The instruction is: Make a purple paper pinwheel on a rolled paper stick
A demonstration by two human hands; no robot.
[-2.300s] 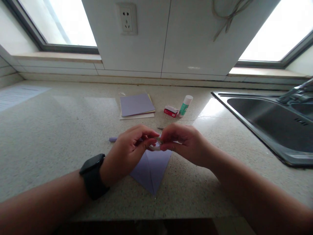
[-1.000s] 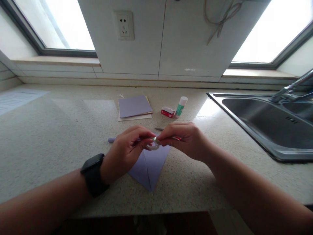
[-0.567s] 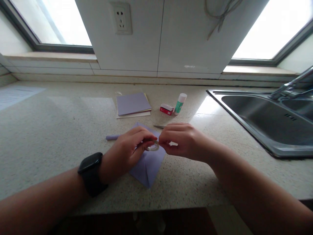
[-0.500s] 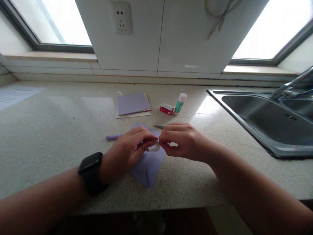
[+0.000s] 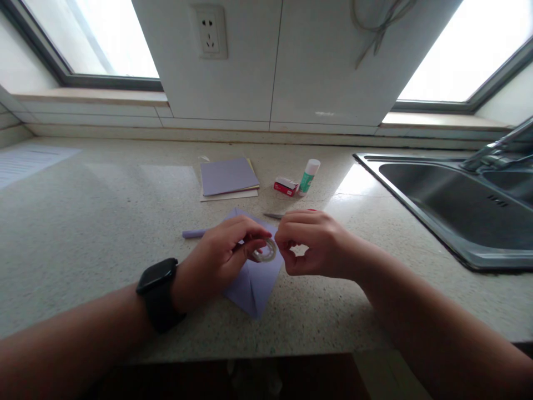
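Observation:
My left hand (image 5: 227, 247) pinches a small roll of clear tape (image 5: 268, 253) by its left side, above a folded purple paper (image 5: 254, 289) lying on the counter. Just right of the roll, my right hand (image 5: 314, 241) has its thumb and fingertips pressed together; whatever they hold is too small to make out. Behind my left hand a rolled purple paper tube (image 5: 194, 234) sticks out to the left. A pair of scissors (image 5: 273, 215) lies partly hidden behind my right hand, its blade pointing left.
Farther back on the counter (image 5: 125, 222) are a stack of purple and pale paper sheets (image 5: 229, 176), a small red-and-white box (image 5: 285, 186) and an upright glue stick (image 5: 308, 178). A steel sink (image 5: 441, 205) is set in at the right. Printed paper (image 5: 33, 161) lies far left.
My right hand has shifted slightly right and down, widening the gap to the tape roll. The roll has tipped so that more of its ring shows. The view has drifted slightly.

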